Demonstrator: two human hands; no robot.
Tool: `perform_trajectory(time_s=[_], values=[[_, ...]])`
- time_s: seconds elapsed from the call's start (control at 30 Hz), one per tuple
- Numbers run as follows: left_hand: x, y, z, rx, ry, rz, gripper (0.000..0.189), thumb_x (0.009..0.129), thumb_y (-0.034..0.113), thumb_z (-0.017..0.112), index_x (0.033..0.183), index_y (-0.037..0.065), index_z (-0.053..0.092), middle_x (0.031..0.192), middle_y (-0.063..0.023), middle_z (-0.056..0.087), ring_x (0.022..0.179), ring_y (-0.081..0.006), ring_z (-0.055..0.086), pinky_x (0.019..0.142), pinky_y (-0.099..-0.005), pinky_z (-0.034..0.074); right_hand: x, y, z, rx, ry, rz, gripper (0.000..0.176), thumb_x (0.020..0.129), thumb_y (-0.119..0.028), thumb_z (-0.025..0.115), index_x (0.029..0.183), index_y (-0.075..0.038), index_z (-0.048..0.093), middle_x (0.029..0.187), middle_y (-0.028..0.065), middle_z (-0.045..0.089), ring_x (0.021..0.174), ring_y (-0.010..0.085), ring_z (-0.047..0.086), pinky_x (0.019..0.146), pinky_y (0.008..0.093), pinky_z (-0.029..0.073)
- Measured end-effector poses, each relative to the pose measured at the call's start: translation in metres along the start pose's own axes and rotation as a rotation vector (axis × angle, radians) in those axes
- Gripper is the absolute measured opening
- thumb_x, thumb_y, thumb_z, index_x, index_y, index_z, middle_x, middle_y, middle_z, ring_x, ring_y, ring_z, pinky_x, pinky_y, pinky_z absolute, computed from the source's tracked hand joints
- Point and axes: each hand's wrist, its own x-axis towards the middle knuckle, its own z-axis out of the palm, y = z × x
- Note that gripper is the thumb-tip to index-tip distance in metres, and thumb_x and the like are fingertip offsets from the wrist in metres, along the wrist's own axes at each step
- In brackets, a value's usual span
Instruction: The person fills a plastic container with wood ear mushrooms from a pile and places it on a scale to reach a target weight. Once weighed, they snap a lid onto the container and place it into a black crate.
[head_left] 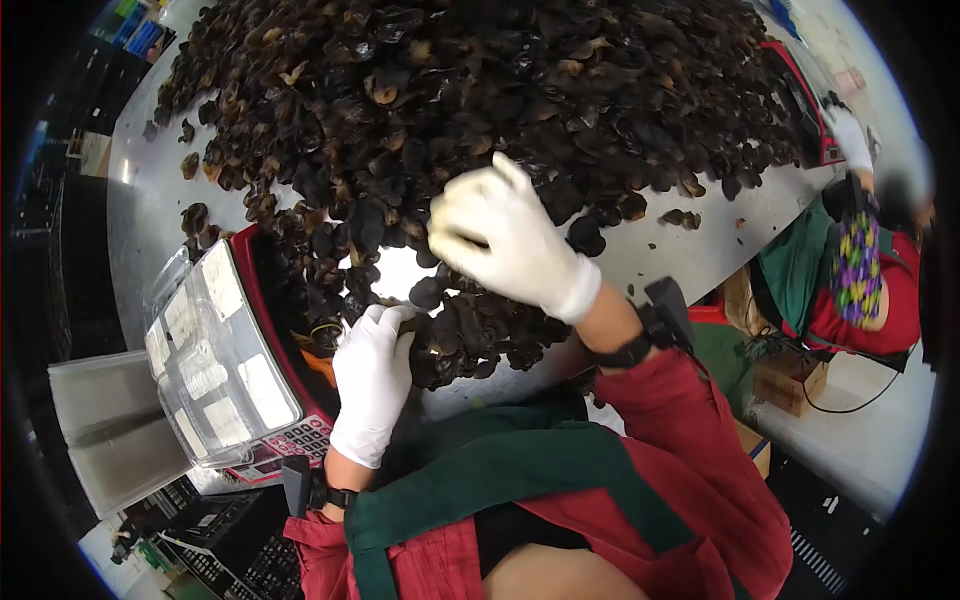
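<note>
A large heap of dark brown, curled, leaf-like pieces (480,90) covers much of the metal table (690,235). My left hand (372,385), in a white glove, is low at the heap's near edge, beside the red-framed scale (215,345). Its fingers are bent together around something small that I cannot make out. Gloved in white too, my right hand (508,240) is raised over the near part of the heap. Its fingers are curled inward and slightly blurred, and what they hold is hidden. Between the hands lie loose dark pieces (465,335).
At the right, a co-worker's gloved hand (848,138) is beside another red-edged device (800,95). A cardboard box (790,382) and a cable are below that person. Black crates (215,530) stand at the lower left, near a translucent plastic panel (120,425).
</note>
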Motion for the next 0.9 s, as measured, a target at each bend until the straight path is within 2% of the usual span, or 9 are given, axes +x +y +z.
perform_trajectory(time_s=[0.13,0.2,0.27,0.37,0.53,0.57,0.73,0.83,0.9], values=[[-0.006,-0.001,0.003,-0.145,0.026,-0.045,0.024,0.086,0.004,0.070,0.109,0.007,0.067,0.092,-0.0052,0.067,0.079,-0.0248,0.068,0.070,-0.0330,0.052,0.045,0.020,0.044,-0.171,0.014,0.009,0.044,0.080,-0.032,0.072,0.121,-0.018,0.066,0.129,0.0088,0.060,0.124,0.0305,0.052,0.111,0.0577,0.032],[-0.009,-0.002,0.004,-1.096,-0.067,-0.427,0.028,0.093,0.003,0.067,0.120,0.003,0.066,0.100,-0.0053,0.070,0.080,-0.0163,0.068,0.070,-0.0278,0.052,0.050,0.013,0.049,-0.256,-0.183,-0.034,0.054,0.076,-0.036,0.075,0.128,-0.025,0.063,0.139,0.0079,0.054,0.132,0.0350,0.044,0.110,0.0538,0.035],[-0.006,0.000,-0.008,-1.182,-0.104,-0.428,0.032,0.097,0.003,0.063,0.128,0.001,0.063,0.105,-0.0072,0.070,0.083,-0.0106,0.066,0.071,-0.0232,0.051,0.041,0.004,0.051,-0.231,-0.299,-0.121,0.055,0.076,-0.032,0.076,0.129,-0.024,0.062,0.143,0.0073,0.052,0.133,0.0365,0.044,0.109,0.0534,0.039],[-0.006,-0.003,-0.011,-1.527,-0.135,-0.525,0.034,0.098,0.005,0.061,0.131,-0.001,0.059,0.108,-0.0095,0.069,0.084,-0.0120,0.067,0.073,-0.0216,0.051,0.021,-0.011,0.046,-0.095,-0.371,-0.165,0.032,0.079,-0.028,0.075,0.109,-0.018,0.071,0.137,0.0050,0.057,0.131,0.0301,0.048,0.110,0.0490,0.036],[-0.010,-0.002,-0.012,-1.661,-0.126,-0.569,0.034,0.101,0.009,0.057,0.133,-0.002,0.057,0.103,-0.0091,0.067,0.080,-0.0125,0.063,0.071,-0.0222,0.048,-0.014,-0.025,0.029,-0.023,-0.375,-0.122,0.017,0.084,-0.028,0.069,0.095,-0.015,0.075,0.131,0.0018,0.063,0.130,0.0257,0.050,0.115,0.0536,0.030],[-0.013,-0.004,-0.010,-1.609,-0.142,-0.560,0.032,0.101,0.010,0.057,0.131,-0.002,0.058,0.102,-0.0089,0.067,0.079,-0.0122,0.063,0.071,-0.0224,0.047,-0.020,-0.026,0.028,0.014,-0.296,-0.112,0.016,0.084,-0.026,0.066,0.081,-0.012,0.075,0.123,0.0021,0.066,0.127,0.0253,0.052,0.115,0.0556,0.028],[-0.036,-0.001,-0.013,-1.360,-0.294,-0.509,0.020,0.098,0.010,0.064,0.117,0.004,0.062,0.087,-0.0017,0.066,0.077,-0.0090,0.062,0.071,-0.0221,0.047,-0.024,-0.025,0.018,-0.111,-0.259,-0.074,0.019,0.084,-0.030,0.071,0.082,-0.012,0.076,0.098,-0.0012,0.072,0.115,0.0212,0.057,0.113,0.0595,0.027],[-0.048,-0.001,-0.007,-1.435,-0.385,-0.538,0.021,0.096,0.001,0.064,0.117,0.003,0.061,0.089,0.0012,0.063,0.079,-0.0074,0.061,0.075,-0.0230,0.051,-0.004,-0.033,0.013,-0.040,-0.324,-0.045,0.019,0.083,-0.030,0.072,0.084,-0.011,0.076,0.101,0.0003,0.071,0.111,0.0218,0.058,0.112,0.0577,0.029],[-0.054,-0.003,0.000,-1.423,-0.412,-0.525,0.024,0.096,0.003,0.065,0.120,0.002,0.061,0.091,0.0013,0.064,0.082,-0.0076,0.061,0.077,-0.0238,0.051,0.017,-0.044,0.024,-0.174,-0.203,-0.159,0.018,0.082,-0.027,0.072,0.086,-0.010,0.075,0.103,0.0030,0.069,0.106,0.0224,0.059,0.109,0.0523,0.035]])
